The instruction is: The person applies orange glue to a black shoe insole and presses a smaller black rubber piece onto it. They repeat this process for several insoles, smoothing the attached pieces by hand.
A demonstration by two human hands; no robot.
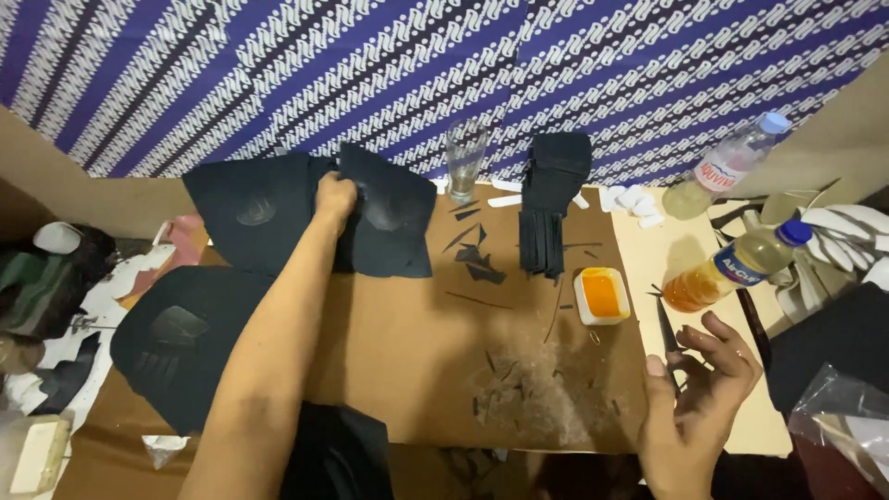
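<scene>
Black sheet (389, 227) lies at the far left of the brown board (417, 370), partly overlapping a second black piece (250, 208) to its left. Left hand (333, 196) sits on the sheet's upper left edge, fingers curled down and gripping it, arm stretched straight forward. Sheet extends right and toward the body from that hand; long axis roughly up-down in view. Left hand is the one on it; right hand (694, 389) is well apart at the near right corner, half open, fingers loosely bent around a dark thin tool (669, 338), probably scissors, point facing away. Between the hands: black scraps (477, 259), a stack of black strips (551, 204), an orange tub (602, 294). Empty glass (465, 157) behind, two bottles (736, 264) to the right.
</scene>
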